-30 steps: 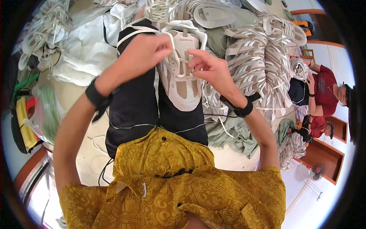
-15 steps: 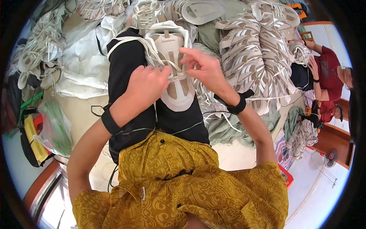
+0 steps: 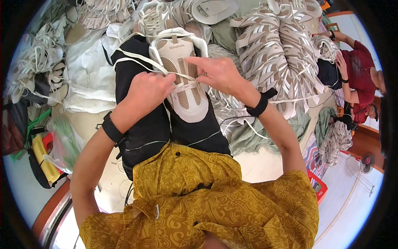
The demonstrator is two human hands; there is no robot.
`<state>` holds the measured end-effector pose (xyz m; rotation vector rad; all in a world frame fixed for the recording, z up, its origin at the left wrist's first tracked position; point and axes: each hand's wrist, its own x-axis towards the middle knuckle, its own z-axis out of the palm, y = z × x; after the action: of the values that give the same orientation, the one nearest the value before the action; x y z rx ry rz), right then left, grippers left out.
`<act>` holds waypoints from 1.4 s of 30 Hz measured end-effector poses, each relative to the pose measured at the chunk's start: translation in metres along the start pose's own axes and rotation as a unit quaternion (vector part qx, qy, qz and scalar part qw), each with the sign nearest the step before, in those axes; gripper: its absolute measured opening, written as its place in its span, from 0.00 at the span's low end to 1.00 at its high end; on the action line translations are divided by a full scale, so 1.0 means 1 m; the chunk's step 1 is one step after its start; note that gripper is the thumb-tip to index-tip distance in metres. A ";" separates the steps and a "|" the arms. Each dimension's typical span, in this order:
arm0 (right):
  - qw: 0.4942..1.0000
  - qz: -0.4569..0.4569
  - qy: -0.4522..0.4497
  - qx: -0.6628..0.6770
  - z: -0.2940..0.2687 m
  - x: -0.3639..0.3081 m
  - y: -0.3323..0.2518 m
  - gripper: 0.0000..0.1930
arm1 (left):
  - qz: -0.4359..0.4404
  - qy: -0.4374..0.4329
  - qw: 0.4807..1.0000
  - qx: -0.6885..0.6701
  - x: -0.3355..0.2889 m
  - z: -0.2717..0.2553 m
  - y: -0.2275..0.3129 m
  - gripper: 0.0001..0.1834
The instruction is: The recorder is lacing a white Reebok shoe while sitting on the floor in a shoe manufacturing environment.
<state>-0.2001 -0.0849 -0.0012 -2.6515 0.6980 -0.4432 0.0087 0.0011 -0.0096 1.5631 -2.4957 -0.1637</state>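
Note:
A white and beige shoe upper lies on my black-clad thighs, toe toward me and tongue facing up. A flat white shoelace crosses its front and trails over my left leg. On the upper's left side my left hand is closed, pinching the lace between thumb and fingers. My right hand is at the right edge of the upper, index finger stretched toward the tongue. Its thumb and other fingers are bent together at the lace's right end, and I cannot make out how firmly they grip it.
Long rows of similar shoe uppers are piled at the right, and more uppers lie at the far left. White cloth covers the floor beside my left leg. At the right edge a person in a red shirt handles laces.
My left hand has drawn the lace out leftward, and it now runs taut across the upper. My right index finger has stretched out over the tongue.

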 end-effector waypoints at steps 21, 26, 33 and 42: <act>0.990 0.029 0.082 0.109 0.005 0.024 -0.021 0.25 | -0.263 0.048 0.869 -0.417 -0.028 -0.020 0.002 0.08; 0.995 -0.010 0.079 -0.060 0.026 0.045 -0.026 0.26 | -0.348 -0.004 0.743 -0.572 -0.024 -0.029 -0.011 0.11; 0.930 0.137 0.005 0.341 0.001 0.045 -0.018 0.27 | -0.372 0.016 0.634 -0.678 -0.018 -0.029 -0.012 0.14; 0.671 0.120 0.046 0.731 -0.032 0.019 -0.010 0.25 | -0.280 0.026 0.740 -0.611 0.026 -0.027 -0.005 0.13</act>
<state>-0.1926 -0.0952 0.0348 -0.9821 0.3677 -0.6558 0.0079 -0.0243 0.0184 1.4394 -1.1112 -1.4395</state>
